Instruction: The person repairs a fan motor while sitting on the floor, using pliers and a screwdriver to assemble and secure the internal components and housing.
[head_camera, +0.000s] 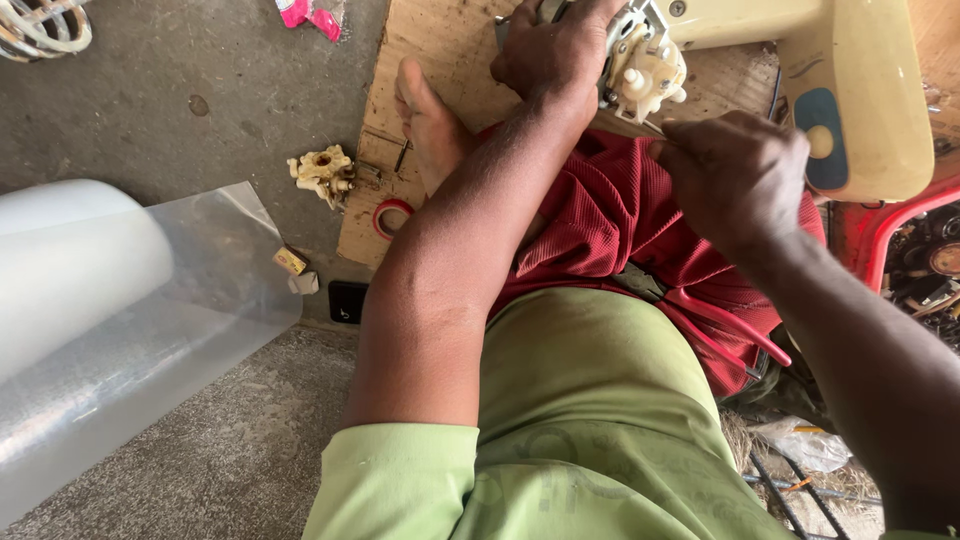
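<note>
Left hand (555, 50) curled over the top-left of the small cream plastic motor-like assembly with a round knob (645, 72), fingers wrapped and gripping it, so the part sits just right of and under that hand. Right hand (735, 175) below-right of the part, fingers pressed together in a pinch on what looks like a thin rod or tool, too thin to identify, aimed up-left at the part. Left hand is the nearer one, touching; right is just beside. The part hangs off the end of the cream sewing-machine body (860, 90), long axis running left-right. Under both, lap in red shorts (620, 215), bare foot (425, 125) on worn wooden board (440, 40). Farther left on concrete floor (180, 110): another cream broken part (322, 173), red tape ring (391, 217), clear plastic sheet roll (90, 300).
</note>
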